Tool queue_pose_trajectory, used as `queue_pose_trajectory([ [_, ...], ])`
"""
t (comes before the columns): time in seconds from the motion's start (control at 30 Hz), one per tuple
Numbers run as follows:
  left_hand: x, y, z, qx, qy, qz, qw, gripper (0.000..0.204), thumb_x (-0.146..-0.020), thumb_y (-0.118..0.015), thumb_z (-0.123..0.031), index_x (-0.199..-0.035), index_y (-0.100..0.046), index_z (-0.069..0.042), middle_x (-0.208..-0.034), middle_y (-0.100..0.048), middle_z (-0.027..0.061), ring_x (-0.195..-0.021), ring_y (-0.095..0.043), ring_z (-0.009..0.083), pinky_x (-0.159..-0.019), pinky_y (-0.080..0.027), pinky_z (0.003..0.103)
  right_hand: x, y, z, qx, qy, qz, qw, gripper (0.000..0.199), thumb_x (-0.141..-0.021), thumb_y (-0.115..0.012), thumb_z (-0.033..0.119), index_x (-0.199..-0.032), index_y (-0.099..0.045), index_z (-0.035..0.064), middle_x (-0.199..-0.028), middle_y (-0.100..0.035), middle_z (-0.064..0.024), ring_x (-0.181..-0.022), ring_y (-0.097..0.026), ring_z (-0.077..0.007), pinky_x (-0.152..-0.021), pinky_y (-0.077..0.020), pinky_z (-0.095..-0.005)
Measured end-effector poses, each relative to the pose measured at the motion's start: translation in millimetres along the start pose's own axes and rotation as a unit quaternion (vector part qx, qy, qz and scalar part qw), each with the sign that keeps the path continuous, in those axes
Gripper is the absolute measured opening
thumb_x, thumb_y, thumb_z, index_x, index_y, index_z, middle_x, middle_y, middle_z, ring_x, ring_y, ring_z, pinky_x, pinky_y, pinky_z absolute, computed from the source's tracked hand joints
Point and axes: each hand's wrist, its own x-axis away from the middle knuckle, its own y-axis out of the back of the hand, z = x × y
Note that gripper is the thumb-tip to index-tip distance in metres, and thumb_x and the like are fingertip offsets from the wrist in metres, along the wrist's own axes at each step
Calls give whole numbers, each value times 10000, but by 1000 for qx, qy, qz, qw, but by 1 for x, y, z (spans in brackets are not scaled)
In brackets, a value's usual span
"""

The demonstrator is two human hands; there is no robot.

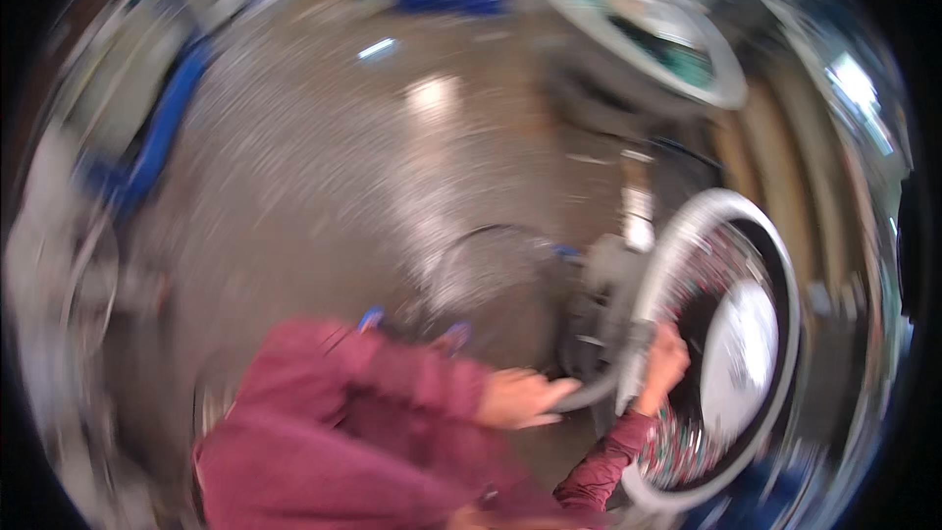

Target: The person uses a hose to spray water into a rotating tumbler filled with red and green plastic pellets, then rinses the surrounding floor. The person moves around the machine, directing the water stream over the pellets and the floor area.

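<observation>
Hands, left (520, 398) and right (665, 363), grip grey wheel rim (677, 236).

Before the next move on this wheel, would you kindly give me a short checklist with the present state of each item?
1. Right hand grips the pale wheel rim: ok.
2. Left hand on the grey strip that leads to the rim: ok, touching; firmness cannot tell.
3. Strip seated along the rim: cannot tell, picture blurred.
4. Wheel upright and steady: cannot tell.
5. Fingers away from the spokes: cannot tell.
6. Floor around the wheel: cannot tell, smeared.
</observation>
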Motion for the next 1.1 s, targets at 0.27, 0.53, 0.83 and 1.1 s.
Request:
queue_pose_trajectory([
  [0.27,122,84,74,194,-39,-497,845,397,-812,-631,-227,-1131,-498,-31,-652,-587,113,-571,-580,264,-531,-442,384,-78,-26,297,-38,272,-51,960,390,-951,-444,284,-1313,-468,138,-1103,-557,-170,-972,-496,-308,-842,-385,-397],
  [0.53,408,163,102,586,-126,-650,467,215,-847,-586,-133,-1011,-449,-114,-561,-347,-68,-398,-302,19,-361,-265,207,137,-58,584,-489,364,384,694,664,-918,-392,446,-1431,-198,72,-1245,-484,-176,-1198,-406,-254,-1061,-214,-406],
  [0.83,716,184,55,416,-261,-768,411,188,-866,-577,-95,-1005,-459,-142,-556,-359,-57,-374,-300,27,-343,-250,203,330,-154,716,-416,585,221,661,737,-724,-721,302,-1333,-387,56,-1301,-455,-150,-1207,-400,-328,-1018,-267,-487],
  [1.1,880,219,53,283,-276,-817,419,234,-869,-539,-7,-1042,-441,-132,-555,-352,-45,-394,-292,24,-353,-231,204,472,-272,961,-365,626,290,626,999,-687,-735,360,-1429,-144,46,-1426,-221,-248,-1319,-204,-391,-1050,-175,-490],
])
